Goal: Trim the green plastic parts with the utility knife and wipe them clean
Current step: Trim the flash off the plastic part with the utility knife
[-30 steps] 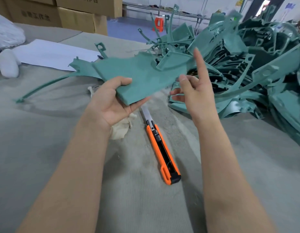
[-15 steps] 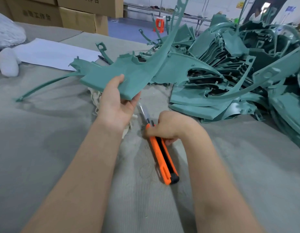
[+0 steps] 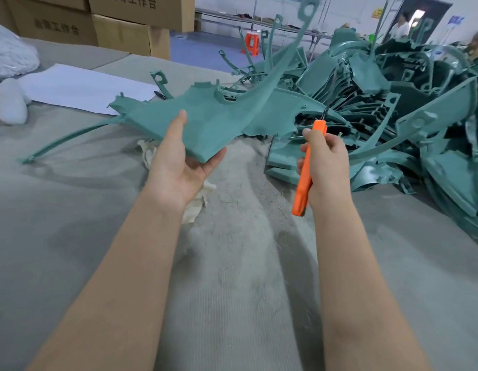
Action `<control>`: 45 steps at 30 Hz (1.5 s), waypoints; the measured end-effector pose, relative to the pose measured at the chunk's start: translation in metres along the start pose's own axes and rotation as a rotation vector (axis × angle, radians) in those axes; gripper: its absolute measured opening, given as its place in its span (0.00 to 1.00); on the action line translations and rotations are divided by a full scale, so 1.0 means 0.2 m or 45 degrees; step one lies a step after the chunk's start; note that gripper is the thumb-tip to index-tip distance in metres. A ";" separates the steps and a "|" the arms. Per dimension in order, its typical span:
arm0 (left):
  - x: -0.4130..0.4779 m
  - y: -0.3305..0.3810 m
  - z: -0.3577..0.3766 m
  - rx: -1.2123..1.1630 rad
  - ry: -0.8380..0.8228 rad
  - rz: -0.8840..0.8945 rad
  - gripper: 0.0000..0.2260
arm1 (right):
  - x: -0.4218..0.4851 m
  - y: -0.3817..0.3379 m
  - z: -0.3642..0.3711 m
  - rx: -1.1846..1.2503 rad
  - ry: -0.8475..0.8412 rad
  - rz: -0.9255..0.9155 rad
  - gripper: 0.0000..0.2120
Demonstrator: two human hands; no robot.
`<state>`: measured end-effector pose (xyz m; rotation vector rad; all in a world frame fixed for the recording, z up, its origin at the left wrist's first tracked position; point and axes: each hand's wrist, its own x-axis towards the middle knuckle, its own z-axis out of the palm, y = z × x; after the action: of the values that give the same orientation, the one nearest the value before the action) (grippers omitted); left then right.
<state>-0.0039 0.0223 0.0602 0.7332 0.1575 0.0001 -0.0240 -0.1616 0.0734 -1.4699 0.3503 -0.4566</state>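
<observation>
Nearest us, the grey felt table (image 3: pixel 232 277) spreads out under both our forearms. Our left hand (image 3: pixel 179 170) grips the near corner of a green plastic part (image 3: pixel 227 119), with the thumb laid on its upper face and the fingers curled beneath. The part is held up off the felt, one thin arm trailing down to the left and another rising to the far right. Beneath that hand a crumpled pale rag (image 3: pixel 199 200) lies on the table.

Our right hand (image 3: pixel 326 167) has its fingers wrapped round the orange utility knife (image 3: pixel 301 194). The knife stands nearly upright, tail end low and near, tip end up, just beside the right edge of the held part. We cannot tell how far the blade is out.

Beyond the knife, on the right, a tangled pile of green parts (image 3: pixel 393 124) covers the table. Farther left lie a white sheet of paper (image 3: pixel 80 88) and a white bundle (image 3: pixel 10 103). Cardboard boxes (image 3: pixel 125 36) stand at the far left edge, and past them an orange stool (image 3: pixel 250 43) sits on the floor.
</observation>
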 end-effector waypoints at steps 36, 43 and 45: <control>-0.07 0.18 -0.09 0.261 -0.028 -0.334 0.07 | 0.05 0.04 -0.07 -0.340 0.439 -0.718 0.13; -0.08 0.18 -0.09 0.323 -0.082 -0.401 0.09 | 0.05 0.05 -0.07 -0.302 0.384 -0.684 0.10; -0.08 0.18 -0.10 0.305 -0.071 -0.405 0.09 | 0.05 0.06 -0.06 -0.282 0.350 -0.678 0.10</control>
<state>-0.0211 0.0608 0.0724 0.9395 0.2222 -0.3469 -0.0215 -0.1768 0.0617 -1.7198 0.2255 -1.0813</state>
